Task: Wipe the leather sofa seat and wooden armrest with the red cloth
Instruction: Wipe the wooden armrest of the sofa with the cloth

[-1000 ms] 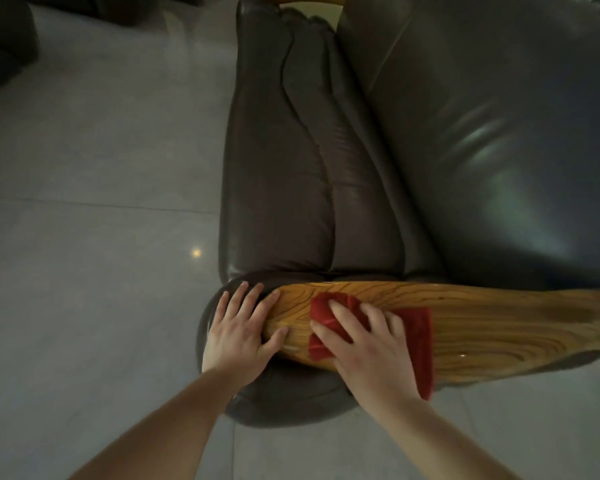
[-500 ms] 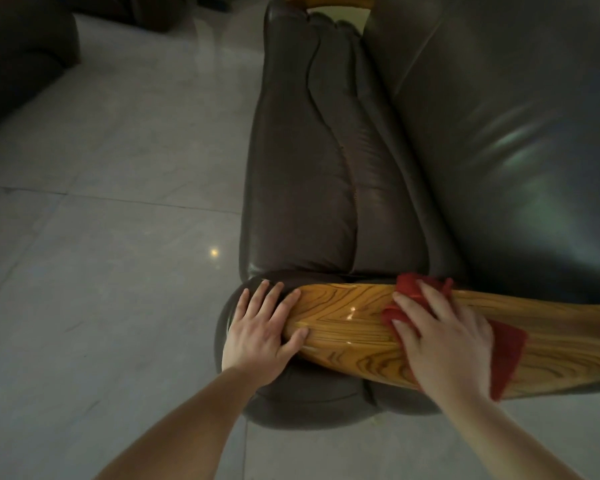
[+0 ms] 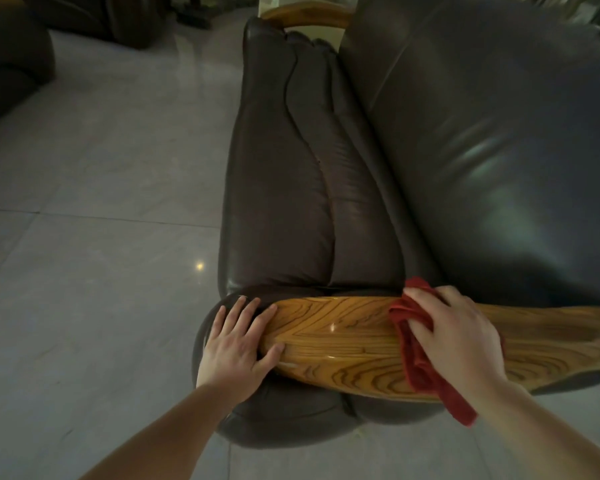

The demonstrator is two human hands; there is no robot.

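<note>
My right hand (image 3: 461, 336) presses the bunched red cloth (image 3: 418, 355) flat on the wood armrest (image 3: 343, 341) to rub it. My left hand (image 3: 238, 344) lies open on the armrest's end, I think to steady me. Dark sofa (image 3: 291, 174), shiny grey floor (image 3: 94, 202), dim room.

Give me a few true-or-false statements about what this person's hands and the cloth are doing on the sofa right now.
1. The right hand presses the red cloth on the wooden armrest. True.
2. The left hand holds a second cloth. False: it is bare, resting flat on the armrest's rounded end.
3. The cloth lies spread on the leather seat. False: it is bunched on the armrest, one end hanging over the near edge.
4. The two hands are apart, bare wood between them. True.
5. The floor is carpeted. False: it is pale, glossy tile.
</note>
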